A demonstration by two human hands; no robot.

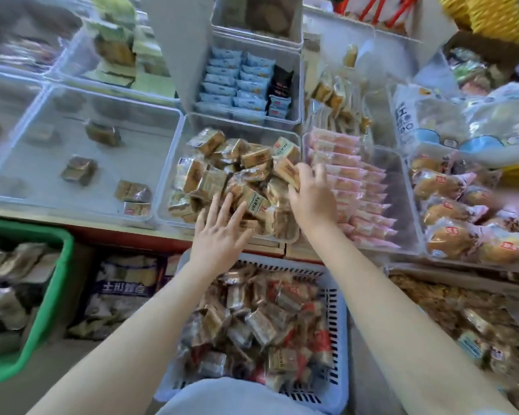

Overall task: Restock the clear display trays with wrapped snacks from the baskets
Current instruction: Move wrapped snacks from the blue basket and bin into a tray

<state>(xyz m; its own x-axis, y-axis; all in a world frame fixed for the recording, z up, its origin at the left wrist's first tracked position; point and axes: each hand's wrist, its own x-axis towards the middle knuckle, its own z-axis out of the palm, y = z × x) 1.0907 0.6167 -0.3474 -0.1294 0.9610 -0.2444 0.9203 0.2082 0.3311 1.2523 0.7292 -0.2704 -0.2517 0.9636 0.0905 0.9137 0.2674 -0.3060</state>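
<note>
Clear tray (174, 163) at the worktop's front edge is heaped with wrapped snacks (222, 178). Left hand (222, 235) lies flat, fingers released; right hand (312, 199) grasps one snack. Judged: settling the pile; next, more from the white basket (339, 324) below.

— How are the arms placed?
— Both bare forearms reach forward, nearly parallel.
— And the left hand (221, 235)?
— Palm down, fingers (226, 205) straight and spread.
— The right hand (312, 199)?
— Farther forward, back of the hand up, its fingers curled downward.
</note>
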